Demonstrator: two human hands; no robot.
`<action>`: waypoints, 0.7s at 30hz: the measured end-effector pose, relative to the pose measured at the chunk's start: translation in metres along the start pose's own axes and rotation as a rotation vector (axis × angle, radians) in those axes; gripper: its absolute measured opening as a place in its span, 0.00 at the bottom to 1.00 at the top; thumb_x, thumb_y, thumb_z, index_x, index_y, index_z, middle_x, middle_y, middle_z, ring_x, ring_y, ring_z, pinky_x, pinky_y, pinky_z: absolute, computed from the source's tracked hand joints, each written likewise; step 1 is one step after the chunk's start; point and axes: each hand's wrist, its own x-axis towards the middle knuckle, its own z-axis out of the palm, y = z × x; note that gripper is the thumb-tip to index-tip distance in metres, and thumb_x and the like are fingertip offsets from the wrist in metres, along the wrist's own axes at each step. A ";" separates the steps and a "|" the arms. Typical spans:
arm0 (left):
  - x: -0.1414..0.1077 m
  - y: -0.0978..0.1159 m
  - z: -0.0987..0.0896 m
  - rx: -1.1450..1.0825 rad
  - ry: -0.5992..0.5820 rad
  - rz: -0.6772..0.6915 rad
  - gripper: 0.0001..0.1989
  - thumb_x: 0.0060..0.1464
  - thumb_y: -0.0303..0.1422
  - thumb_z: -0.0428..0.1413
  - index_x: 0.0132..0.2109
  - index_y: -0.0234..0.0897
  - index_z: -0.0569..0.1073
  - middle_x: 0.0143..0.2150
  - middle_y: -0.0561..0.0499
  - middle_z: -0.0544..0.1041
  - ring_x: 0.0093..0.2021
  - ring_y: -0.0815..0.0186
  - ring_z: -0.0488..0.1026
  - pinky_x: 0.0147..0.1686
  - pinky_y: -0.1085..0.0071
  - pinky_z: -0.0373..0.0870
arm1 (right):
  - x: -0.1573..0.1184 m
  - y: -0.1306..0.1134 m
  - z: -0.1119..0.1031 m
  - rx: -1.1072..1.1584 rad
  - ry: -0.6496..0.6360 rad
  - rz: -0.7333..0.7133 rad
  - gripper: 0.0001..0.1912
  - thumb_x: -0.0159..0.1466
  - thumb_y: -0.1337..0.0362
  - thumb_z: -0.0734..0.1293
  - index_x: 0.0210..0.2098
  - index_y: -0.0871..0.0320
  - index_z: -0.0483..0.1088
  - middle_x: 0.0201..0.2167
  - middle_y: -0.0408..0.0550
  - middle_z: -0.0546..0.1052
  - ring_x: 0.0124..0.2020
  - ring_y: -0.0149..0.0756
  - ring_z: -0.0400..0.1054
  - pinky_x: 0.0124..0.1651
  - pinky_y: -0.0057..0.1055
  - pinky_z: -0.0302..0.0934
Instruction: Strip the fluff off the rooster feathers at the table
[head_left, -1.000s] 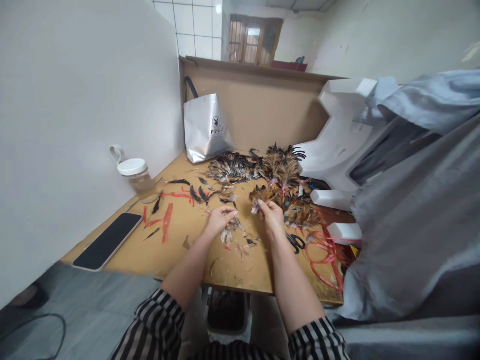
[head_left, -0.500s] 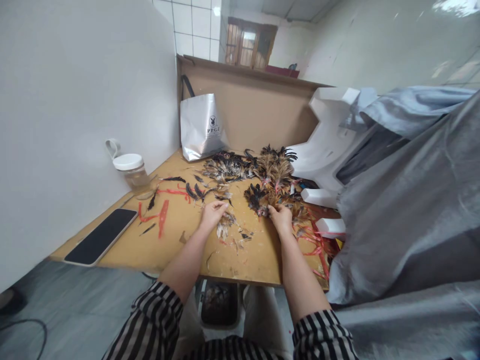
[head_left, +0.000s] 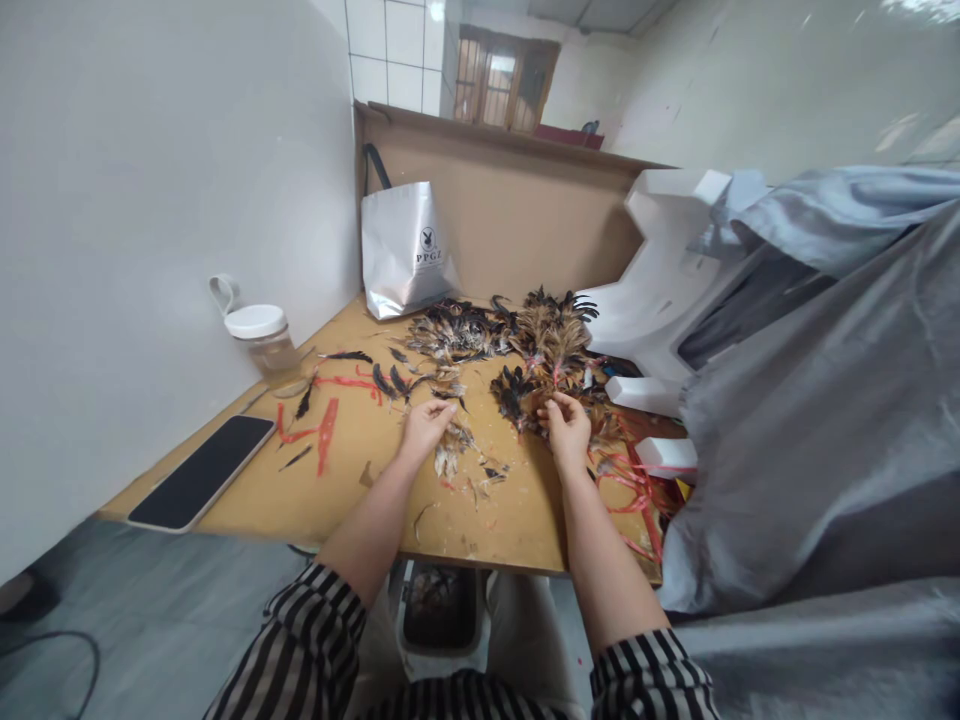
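Note:
My left hand (head_left: 426,432) is closed in a pinch over the middle of the table, and whatever its fingertips hold is too small to make out. Just beside it lies a small heap of pale and brown feathers (head_left: 450,455). On the right, my right hand (head_left: 568,430) also pinches, its fingertips against the edge of a dark and brown feather bunch (head_left: 513,395); what sits between them is hidden. Farther back stand a brown feather bunch (head_left: 555,335) with red ties and a dark feather pile (head_left: 457,332).
Loose black feathers and red strips (head_left: 327,436) lie at left, near a phone (head_left: 202,472) and a lidded jar (head_left: 271,350). A silver bag (head_left: 401,255) stands behind. White foam (head_left: 649,270), red string (head_left: 637,485) and grey cloth (head_left: 817,420) border the right side.
My right hand has moved slightly up and to the right from the base of the feather bunch, its fingers still pinched. My left hand has stayed nearly in place.

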 end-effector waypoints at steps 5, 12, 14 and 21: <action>-0.001 0.000 0.000 -0.014 0.004 0.004 0.15 0.37 0.39 0.59 0.29 0.31 0.73 0.15 0.53 0.68 0.14 0.74 0.61 0.15 0.79 0.55 | 0.023 0.015 0.005 0.088 -0.011 0.102 0.21 0.50 0.57 0.64 0.40 0.62 0.65 0.34 0.51 0.72 0.31 0.33 0.69 0.33 0.31 0.64; 0.001 -0.002 0.001 0.010 0.002 0.007 0.14 0.38 0.39 0.59 0.29 0.31 0.73 0.15 0.53 0.68 0.15 0.74 0.62 0.16 0.78 0.57 | 0.042 0.020 0.003 0.048 -0.202 0.299 0.15 0.46 0.60 0.67 0.32 0.62 0.69 0.26 0.48 0.73 0.26 0.31 0.67 0.28 0.29 0.63; 0.001 -0.002 0.001 0.012 -0.002 0.013 0.14 0.38 0.39 0.58 0.29 0.31 0.73 0.16 0.53 0.68 0.16 0.73 0.63 0.17 0.77 0.58 | 0.042 0.017 0.002 0.049 -0.241 0.328 0.14 0.46 0.61 0.68 0.31 0.62 0.69 0.26 0.48 0.73 0.25 0.31 0.67 0.28 0.29 0.63; 0.001 -0.002 0.001 -0.003 -0.005 0.015 0.14 0.37 0.39 0.59 0.29 0.31 0.73 0.16 0.53 0.68 0.16 0.73 0.63 0.18 0.77 0.59 | 0.043 -0.019 -0.011 0.164 -0.181 0.270 0.16 0.48 0.59 0.67 0.35 0.60 0.69 0.33 0.50 0.74 0.31 0.35 0.70 0.28 0.30 0.65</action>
